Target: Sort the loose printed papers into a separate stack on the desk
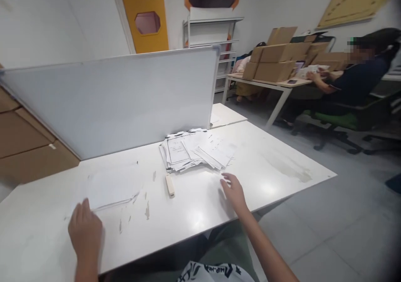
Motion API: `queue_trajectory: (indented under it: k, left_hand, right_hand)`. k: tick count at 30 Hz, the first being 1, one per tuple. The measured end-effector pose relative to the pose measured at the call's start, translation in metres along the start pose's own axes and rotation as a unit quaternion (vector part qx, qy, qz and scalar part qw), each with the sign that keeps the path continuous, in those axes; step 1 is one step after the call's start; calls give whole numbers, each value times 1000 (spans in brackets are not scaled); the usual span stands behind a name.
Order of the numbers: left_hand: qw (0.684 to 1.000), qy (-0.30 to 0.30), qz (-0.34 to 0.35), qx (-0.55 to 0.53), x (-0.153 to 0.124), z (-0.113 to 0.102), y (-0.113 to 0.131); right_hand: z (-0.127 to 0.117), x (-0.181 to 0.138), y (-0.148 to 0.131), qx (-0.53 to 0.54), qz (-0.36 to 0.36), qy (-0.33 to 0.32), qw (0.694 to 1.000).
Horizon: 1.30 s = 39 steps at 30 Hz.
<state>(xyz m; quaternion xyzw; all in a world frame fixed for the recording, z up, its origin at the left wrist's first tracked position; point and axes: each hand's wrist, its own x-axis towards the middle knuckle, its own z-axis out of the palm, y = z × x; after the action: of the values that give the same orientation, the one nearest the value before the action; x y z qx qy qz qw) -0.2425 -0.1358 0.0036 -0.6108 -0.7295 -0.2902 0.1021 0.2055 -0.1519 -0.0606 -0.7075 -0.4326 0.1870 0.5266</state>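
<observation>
My left hand (85, 227) is over the left part of the white table, its fingers partly spread beside the lower left corner of a thin stack of white paper sheets (114, 186). Whether the fingertips touch the sheets I cannot tell. To the right, my right hand (234, 192) hovers near the table's front, thumb and fingers apart with nothing between them. Just beyond it lies a messy pile of printed papers (184, 152), with some folded slips on top. Between the hands rests a small beige oblong object (169, 185), whose kind is unclear.
A white board (125, 102) stands upright along the table's back edge. Cardboard boxes (28, 140) are stacked at left. Across the aisle, a person (357, 73) sits at another table (263, 83) piled with cartons. Smudges mark my tabletop (200, 215).
</observation>
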Motion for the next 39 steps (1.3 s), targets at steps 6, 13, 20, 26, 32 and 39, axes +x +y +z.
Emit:
queue_trajectory:
  k: [6,13,20,26,32,39]
  left_hand:
    - [982,-81,160,-53,-63,41,-4]
    - [992,-112,39,-51,-55,37,-10]
    - [994,-83,57,-42,-60,43,-9]
    - [991,-110,81,15,-56,48,-6]
    - [990,-121,70,23,-55,52,-10]
    - [991,-109,77,26,-56,57,-15]
  right_hand:
    - [38,79,14,-62,-6,72,995]
    - [48,81,26,-111,-12,103,988]
    - [39,80,27,-97,-12,148,984]
    - [40,89,27,-91,-42,133,986]
    - [46,106,34,-115,-50,56,991]
    - [44,109,35,-145,-54,7,988]
